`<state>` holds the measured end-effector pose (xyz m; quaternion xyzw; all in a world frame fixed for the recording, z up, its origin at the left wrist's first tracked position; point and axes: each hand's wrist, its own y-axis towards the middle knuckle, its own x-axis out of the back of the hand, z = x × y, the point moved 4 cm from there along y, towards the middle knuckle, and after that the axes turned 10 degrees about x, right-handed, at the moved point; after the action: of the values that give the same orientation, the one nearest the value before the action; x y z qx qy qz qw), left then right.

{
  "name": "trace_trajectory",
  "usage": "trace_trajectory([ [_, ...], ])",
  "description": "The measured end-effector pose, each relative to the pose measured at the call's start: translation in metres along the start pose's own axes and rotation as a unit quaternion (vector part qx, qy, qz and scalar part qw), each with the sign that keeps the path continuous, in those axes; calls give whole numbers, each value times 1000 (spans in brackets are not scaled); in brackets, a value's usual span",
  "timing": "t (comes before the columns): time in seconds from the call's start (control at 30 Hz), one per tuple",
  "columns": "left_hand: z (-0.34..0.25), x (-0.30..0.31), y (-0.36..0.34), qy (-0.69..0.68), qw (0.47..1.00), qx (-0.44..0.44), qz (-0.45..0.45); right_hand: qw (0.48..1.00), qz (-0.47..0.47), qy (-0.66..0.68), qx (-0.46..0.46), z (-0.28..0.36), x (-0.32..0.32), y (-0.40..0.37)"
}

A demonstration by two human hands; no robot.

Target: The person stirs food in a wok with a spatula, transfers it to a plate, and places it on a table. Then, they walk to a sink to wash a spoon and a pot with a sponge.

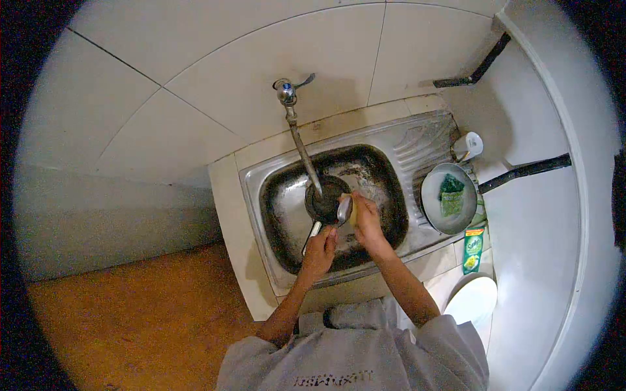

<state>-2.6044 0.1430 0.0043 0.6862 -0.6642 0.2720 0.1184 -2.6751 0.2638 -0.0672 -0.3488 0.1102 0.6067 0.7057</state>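
Observation:
Over the metal sink basin [385, 176], my left hand [319, 250] is closed on the handle end of a spoon [344, 209]. My right hand [366, 223] is closed around a yellowish sponge [353, 214] beside the spoon's bowl. Below both hands, a dark round pan [324, 197] lies in the basin, with a pale handle [315, 229] pointing toward my left hand. The faucet spout [304, 153] ends above the pan.
Right of the basin, a grey bowl [430, 195] holds green scouring pads [451, 203]. A white cup [471, 144] lies behind it. A green sachet [473, 251] and a white plate [474, 301] are at the lower right. A tiled wall [228, 85] stands behind the faucet.

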Motion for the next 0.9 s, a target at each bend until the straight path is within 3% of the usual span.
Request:
trace_trajectory([
  [0.1, 1, -1, 1, 18, 1000, 16, 20, 996, -45, 57, -42, -10, -4, 1],
  [0.2, -10, 3, -1, 22, 999, 29, 25, 998, -13, 57, 25, -7, -11, 2],
  [0.27, -12, 3, -3, 21, 998, 48, 26, 992, -91, -88, -1, -10, -7, 3],
  [0.33, -10, 0, -4, 43, 999, -21, -5, 986, -106, -131, 20, -15, 4, 8],
  [0.4, -3, -5, -2, 54, 998, 9, 22, 977, -121, -171, 41, -24, 12, 15],
  [0.47, -1, -9, -1, 65, 996, 38, 51, 987, -93, -127, -19, -40, 18, 21],
  [0.53, -4, -6, -3, 42, 999, 0, 3, 992, -108, -57, -40, -11, -11, 5],
  [0.6, -5, -5, -4, 16, 1000, 21, 5, 991, -121, 14, -62, -6, -24, -1],
  [0.67, -4, -6, -5, -8, 999, 40, 9, 991, -67, -106, 41, -5, -24, 3],
  [0.7, -2, -8, -5, 24, 999, 47, 1, 991, -67, -105, 40, -9, -21, 5],
  [0.77, 1, -11, -4, 58, 997, 54, -6, 927, -45, -338, 157, -5, -17, 14],
  [0.8, 0, -11, -5, 34, 999, 38, -16, 927, -48, -338, 157, -8, -16, 17],
  [0.87, -2, -13, -6, 9, 999, 21, -26, 847, -101, -478, 211, -6, -14, 21],
  [0.9, -5, -12, -6, 18, 999, 4, -31, 847, -101, -477, 212, -1, -16, 20],
])
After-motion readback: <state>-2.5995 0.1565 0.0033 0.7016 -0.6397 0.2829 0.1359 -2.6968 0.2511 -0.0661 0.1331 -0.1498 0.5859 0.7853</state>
